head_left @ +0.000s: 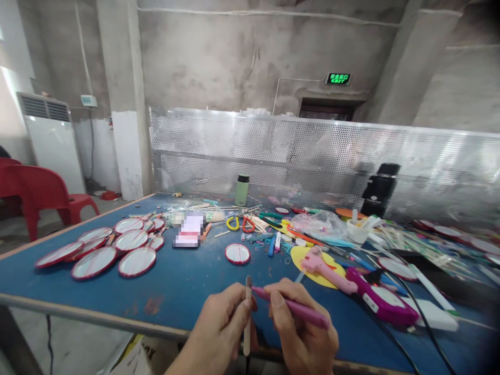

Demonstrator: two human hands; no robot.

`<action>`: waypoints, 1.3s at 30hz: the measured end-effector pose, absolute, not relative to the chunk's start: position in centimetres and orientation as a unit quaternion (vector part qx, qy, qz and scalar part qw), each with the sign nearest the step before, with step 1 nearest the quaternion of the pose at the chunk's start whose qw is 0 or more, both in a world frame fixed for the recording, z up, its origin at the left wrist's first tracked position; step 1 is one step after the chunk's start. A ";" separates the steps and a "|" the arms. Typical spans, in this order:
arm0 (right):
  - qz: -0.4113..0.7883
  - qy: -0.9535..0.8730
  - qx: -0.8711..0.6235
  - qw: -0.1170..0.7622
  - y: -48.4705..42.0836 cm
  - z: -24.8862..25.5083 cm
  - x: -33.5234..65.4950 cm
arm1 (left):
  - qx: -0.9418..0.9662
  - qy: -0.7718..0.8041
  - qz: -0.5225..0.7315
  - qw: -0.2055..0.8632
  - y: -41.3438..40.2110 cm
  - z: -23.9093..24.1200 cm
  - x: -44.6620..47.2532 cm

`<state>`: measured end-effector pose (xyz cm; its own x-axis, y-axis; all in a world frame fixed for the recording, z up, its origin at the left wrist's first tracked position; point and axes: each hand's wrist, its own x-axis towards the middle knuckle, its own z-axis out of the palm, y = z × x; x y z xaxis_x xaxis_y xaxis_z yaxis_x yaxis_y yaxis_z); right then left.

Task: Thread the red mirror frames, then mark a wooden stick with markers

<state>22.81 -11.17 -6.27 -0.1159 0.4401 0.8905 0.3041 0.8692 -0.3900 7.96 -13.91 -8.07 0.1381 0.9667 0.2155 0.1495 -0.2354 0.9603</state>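
My left hand [224, 325] pinches a wooden craft stick [247, 333] upright near the table's front edge. The stick's top end looks dark. In my right hand [299, 323] is a pinkish-purple marker [307, 312], held like a pen, its tip at or very near the upper part of the stick. Whether the tip touches the stick I cannot tell. Just beyond my hands lies a small white disc with a red rim [237, 253]. To the right of my right hand a pink glue gun [326, 268] rests partly on a yellow disc [299, 258].
Several red-rimmed white discs [136, 261] lie at the left. A phone [190, 229], a green bottle [242, 190], orange-handled scissors [249, 224] and a plastic bag [322, 225] are farther back. At right are a purple device [385, 299], cables and a black bottle [379, 190]. A perforated metal screen [234, 140] stands behind.
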 end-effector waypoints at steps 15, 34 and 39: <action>0.037 -0.761 -0.229 0.606 -10.9 -6.2 22.7 | 0.619 0.441 0.489 0.428 -14.0 -8.1 8.1; 0.020 -0.761 -0.232 0.606 -11.0 -6.2 22.8 | 0.618 0.452 0.476 0.433 -13.9 -8.0 8.1; 0.024 -0.763 -0.231 0.603 -11.0 -6.0 22.7 | 0.618 0.447 0.478 0.436 -13.9 -8.2 8.0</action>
